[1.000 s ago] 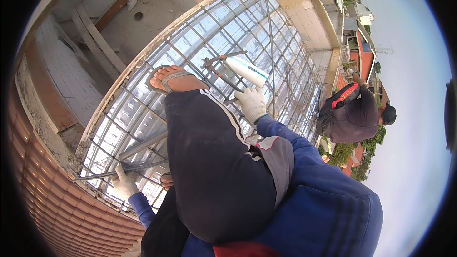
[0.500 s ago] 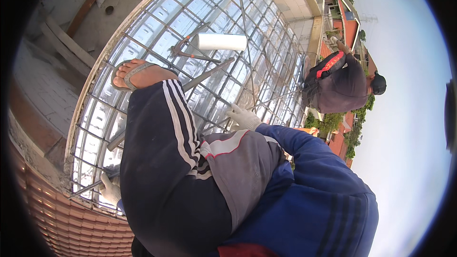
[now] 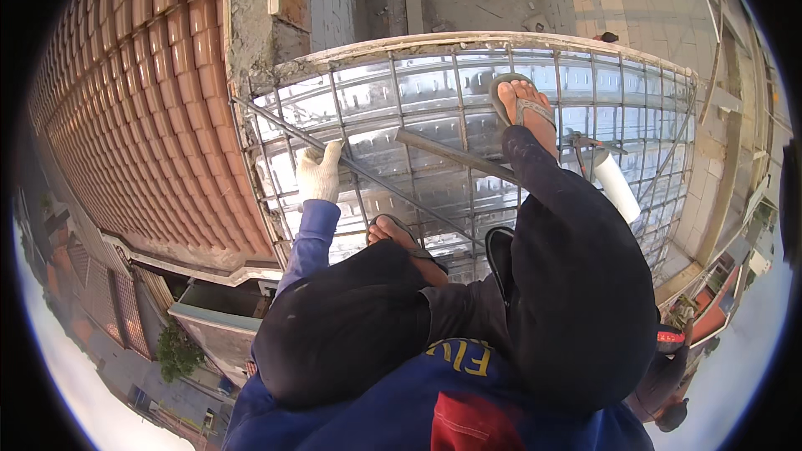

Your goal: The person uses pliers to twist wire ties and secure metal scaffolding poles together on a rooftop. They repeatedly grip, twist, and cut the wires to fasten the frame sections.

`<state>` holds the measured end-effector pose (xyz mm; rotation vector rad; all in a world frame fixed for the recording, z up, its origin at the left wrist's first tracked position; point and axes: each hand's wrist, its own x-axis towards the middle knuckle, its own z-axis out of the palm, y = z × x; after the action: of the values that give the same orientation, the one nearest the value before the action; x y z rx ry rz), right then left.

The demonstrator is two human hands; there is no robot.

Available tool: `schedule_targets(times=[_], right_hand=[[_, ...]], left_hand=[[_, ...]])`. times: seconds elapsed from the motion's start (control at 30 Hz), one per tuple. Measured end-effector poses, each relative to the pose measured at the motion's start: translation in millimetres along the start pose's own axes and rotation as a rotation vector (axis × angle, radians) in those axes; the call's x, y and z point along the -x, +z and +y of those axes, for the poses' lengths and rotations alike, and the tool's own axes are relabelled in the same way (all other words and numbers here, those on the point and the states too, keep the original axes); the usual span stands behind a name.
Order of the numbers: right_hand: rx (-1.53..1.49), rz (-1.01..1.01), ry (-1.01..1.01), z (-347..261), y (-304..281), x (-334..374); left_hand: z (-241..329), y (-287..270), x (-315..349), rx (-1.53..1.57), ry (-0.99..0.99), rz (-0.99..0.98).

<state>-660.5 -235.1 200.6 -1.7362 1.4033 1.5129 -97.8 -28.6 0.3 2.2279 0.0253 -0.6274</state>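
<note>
My left hand, in a whitish work glove, is closed around a long thin steel rod. That rod runs slantwise over a grid of reinforcing bars laid above shiny ribbed metal sheeting. Between my feet and the far edge, a thicker grey metal bar rests on the grid, one end hidden behind my right leg. I cannot see my right hand. Both my feet, in flip-flops, stand on the grid.
A long-handled tool with orange on it and a white roll lie right of my right leg. Orange roof tiles border the slab at left. Beyond its concrete edge is a drop. A co-worker is at lower right.
The view has swung round, and the slab now stretches across in front of me. My right hand has gone out of sight. My left hand stays on the thin rod.
</note>
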Motion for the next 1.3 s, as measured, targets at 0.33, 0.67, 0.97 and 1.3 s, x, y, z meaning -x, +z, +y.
schedule_targets(times=[0.33,0.67,0.97,1.3], right_hand=[[0.362,0.75,-0.371,-152,-343,0],[0.385,0.061,-1.141,-503,-288,40],[-0.803,-0.478,-0.837,-573,-226,8],[-0.397,-0.453,-1.036,-557,-260,48]], left_hand=[[10,-10,27,0.201,-0.155,0.03],[46,-61,99,0.428,-0.138,0.053],[65,-31,138,0.087,0.019,-0.629],[51,-37,131,0.57,-0.093,-0.462]])
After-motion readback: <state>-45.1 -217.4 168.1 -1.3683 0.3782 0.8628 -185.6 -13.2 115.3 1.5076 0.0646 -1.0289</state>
